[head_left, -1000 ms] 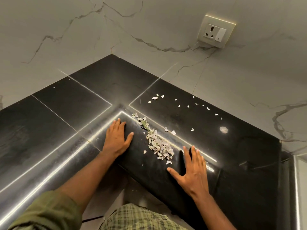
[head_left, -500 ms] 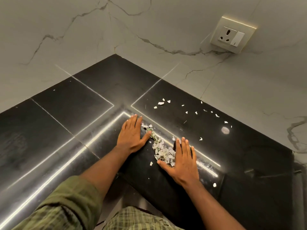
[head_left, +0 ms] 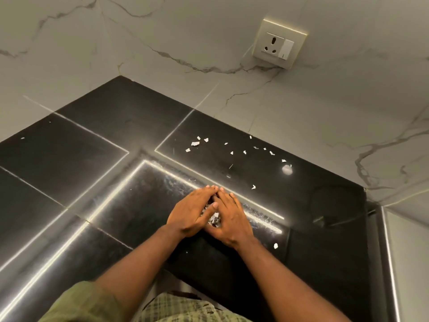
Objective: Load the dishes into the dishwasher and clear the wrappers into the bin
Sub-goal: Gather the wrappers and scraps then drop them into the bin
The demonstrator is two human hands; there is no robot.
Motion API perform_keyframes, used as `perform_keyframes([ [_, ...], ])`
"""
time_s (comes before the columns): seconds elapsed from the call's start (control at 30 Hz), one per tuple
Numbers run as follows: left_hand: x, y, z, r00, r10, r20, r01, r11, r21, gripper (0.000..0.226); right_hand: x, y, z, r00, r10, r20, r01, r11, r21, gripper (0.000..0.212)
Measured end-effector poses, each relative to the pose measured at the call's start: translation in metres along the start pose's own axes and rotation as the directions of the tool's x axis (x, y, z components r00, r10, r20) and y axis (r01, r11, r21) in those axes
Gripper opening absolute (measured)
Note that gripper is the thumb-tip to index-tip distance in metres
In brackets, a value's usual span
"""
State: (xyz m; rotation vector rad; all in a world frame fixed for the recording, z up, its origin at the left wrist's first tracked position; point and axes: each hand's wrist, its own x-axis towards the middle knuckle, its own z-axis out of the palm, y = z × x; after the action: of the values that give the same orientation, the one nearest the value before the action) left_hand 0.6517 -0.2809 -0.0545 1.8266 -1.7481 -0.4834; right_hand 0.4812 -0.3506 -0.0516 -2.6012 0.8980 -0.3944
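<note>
The left hand (head_left: 189, 212) and right hand (head_left: 232, 220), a second ago flat and well apart on the black countertop (head_left: 97, 145), now meet with fingertips touching, fingers straight and together, cupping the pile of wrapper scraps (head_left: 213, 218) between the palms. In my judgement the gathering step is nearly complete. Farther back, loose scraps (head_left: 195, 143) remain scattered near the wall below the socket (head_left: 279, 44).

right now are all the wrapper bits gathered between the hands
No, the left hand and right hand cup one pile of scraps, but loose scraps lie scattered on the countertop near the wall.
</note>
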Motion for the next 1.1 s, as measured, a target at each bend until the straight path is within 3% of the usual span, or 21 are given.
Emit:
perform_keyframes([
  [0.2, -0.021, 0.008, 0.007, 1.000, 0.017, -0.020, -0.017, 1.000, -0.023, 0.061, -0.010, 0.002, 0.002, 0.998, -0.050, -0.029, 0.050, 0.999, 0.018, 0.071],
  [0.3, -0.034, 0.012, 0.007, 0.997, -0.034, -0.072, 0.020, 0.982, -0.190, 0.059, -0.022, 0.006, -0.002, 0.996, -0.025, -0.080, 0.035, 0.991, 0.130, 0.076],
  [0.37, -0.040, 0.011, 0.006, 0.968, -0.164, -0.187, 0.098, 0.942, -0.320, 0.059, -0.033, 0.010, -0.006, 0.989, 0.084, -0.124, -0.058, 0.977, 0.205, 0.081],
  [0.47, -0.045, 0.009, 0.010, 0.860, -0.339, -0.381, 0.224, 0.922, -0.316, 0.063, -0.048, 0.028, -0.014, 0.918, 0.317, -0.237, -0.266, 0.937, 0.225, 0.082],
  [0.57, -0.055, 0.011, 0.014, 0.863, -0.334, -0.379, 0.285, 0.941, -0.180, 0.069, -0.050, 0.059, -0.025, 0.785, 0.532, -0.318, -0.473, 0.846, 0.245, 0.088],
  [0.63, -0.062, 0.013, 0.016, 0.882, -0.319, -0.346, 0.294, 0.948, -0.124, 0.070, -0.045, 0.082, -0.035, 0.734, 0.602, -0.315, -0.551, 0.799, 0.242, 0.094],
  [0.9, -0.061, 0.017, 0.011, 0.882, -0.362, -0.303, 0.342, 0.932, -0.118, 0.074, 0.014, 0.115, -0.057, 0.749, 0.654, -0.105, -0.647, 0.757, 0.094, 0.105],
  [1.1, -0.062, 0.020, 0.007, 0.861, -0.434, -0.265, 0.381, 0.895, -0.230, 0.075, 0.029, 0.054, -0.033, 0.937, 0.347, 0.038, -0.348, 0.917, 0.194, 0.092],
])
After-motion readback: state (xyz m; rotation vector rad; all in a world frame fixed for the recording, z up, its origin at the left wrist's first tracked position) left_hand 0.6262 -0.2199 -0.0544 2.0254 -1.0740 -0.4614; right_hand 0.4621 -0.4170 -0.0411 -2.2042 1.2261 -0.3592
